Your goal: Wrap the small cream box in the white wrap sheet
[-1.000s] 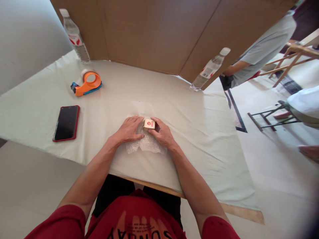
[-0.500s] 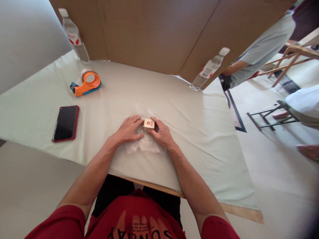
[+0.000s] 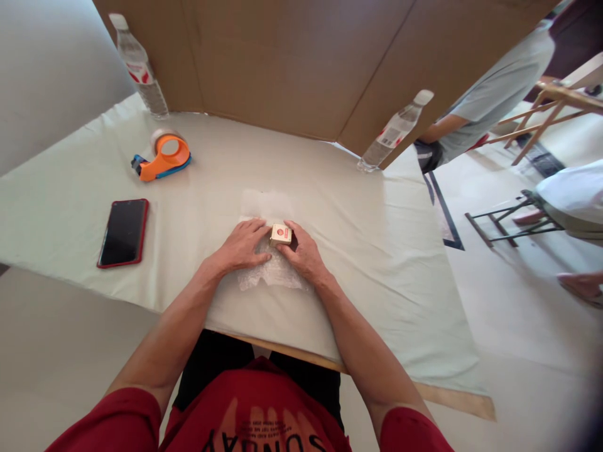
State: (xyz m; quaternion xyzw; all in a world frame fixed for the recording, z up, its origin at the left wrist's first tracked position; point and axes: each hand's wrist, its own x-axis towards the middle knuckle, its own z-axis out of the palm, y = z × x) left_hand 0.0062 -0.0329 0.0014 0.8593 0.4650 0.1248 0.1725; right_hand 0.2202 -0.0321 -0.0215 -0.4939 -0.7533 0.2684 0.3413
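A small tan box with a red mark [image 3: 281,234] sits on a sheet of clear bubble wrap [image 3: 271,271] in the middle of the white-covered table [image 3: 358,251]. My right hand [image 3: 304,254] grips the box from the right, fingers curled round it. My left hand [image 3: 241,245] lies flat on the bubble wrap just left of the box, fingers stretched out and touching the box's side. The wrap extends toward me between both wrists and also beyond the box.
A red-cased phone [image 3: 123,231] lies at the left. An orange tape dispenser [image 3: 164,156] sits behind it. Two water bottles [image 3: 139,66] [image 3: 394,130] stand before a cardboard screen [image 3: 306,56]. A seated person [image 3: 490,94] and stools are at the right.
Both hands and the box have barely moved. The far edge of the bubble wrap beyond the box shows more plainly now.
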